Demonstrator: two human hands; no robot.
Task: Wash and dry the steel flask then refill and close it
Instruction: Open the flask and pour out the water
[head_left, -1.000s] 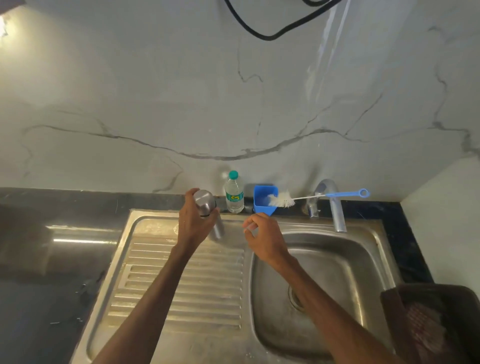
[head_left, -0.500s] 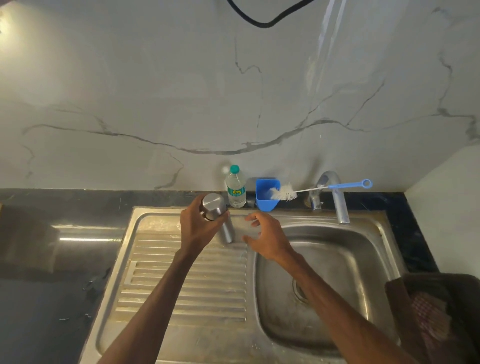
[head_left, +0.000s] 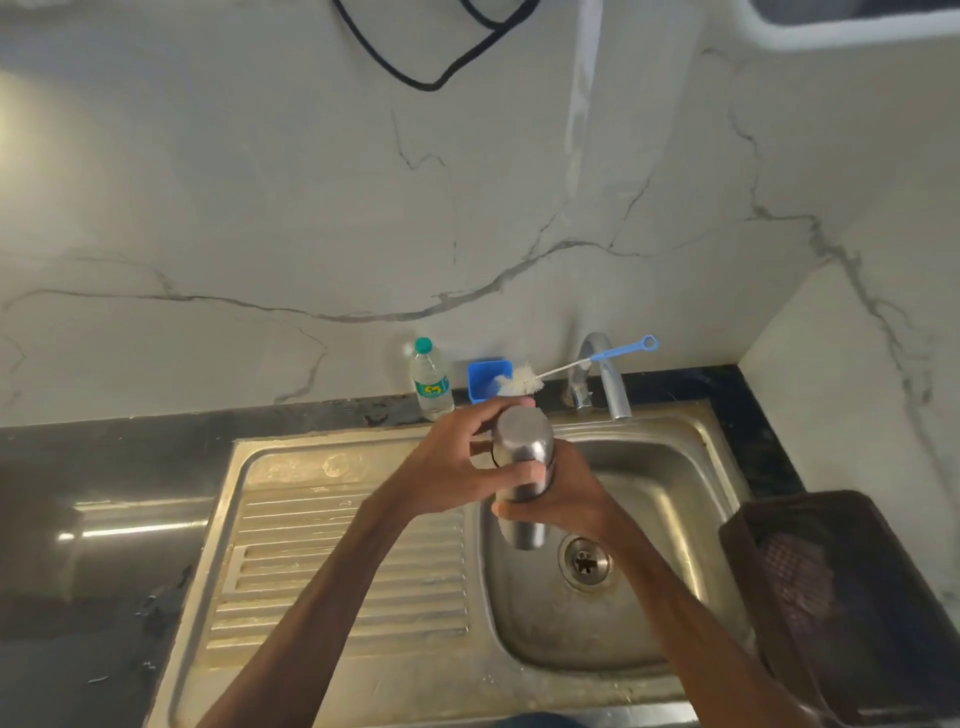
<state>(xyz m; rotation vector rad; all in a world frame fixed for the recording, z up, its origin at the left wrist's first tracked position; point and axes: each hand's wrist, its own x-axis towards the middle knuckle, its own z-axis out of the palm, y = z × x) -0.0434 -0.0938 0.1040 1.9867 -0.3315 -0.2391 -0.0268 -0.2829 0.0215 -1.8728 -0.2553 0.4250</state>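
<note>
Steel flask (head_left: 522, 457): plain brushed metal, domed cap on, dark seam under cap. Roughly upright above left part of sink basin (head_left: 675, 478). Left hand (head_left: 452, 460) curled round cap end; right hand (head_left: 569, 493) wrapped round body just below. Far ledge: clear water bottle (head_left: 430, 379), green cap on; blue cup (head_left: 480, 376) holding white bottle brush (head_left: 519, 383). Far right: brown basket (head_left: 805, 500), checked cloth (head_left: 795, 577) inside.
</note>
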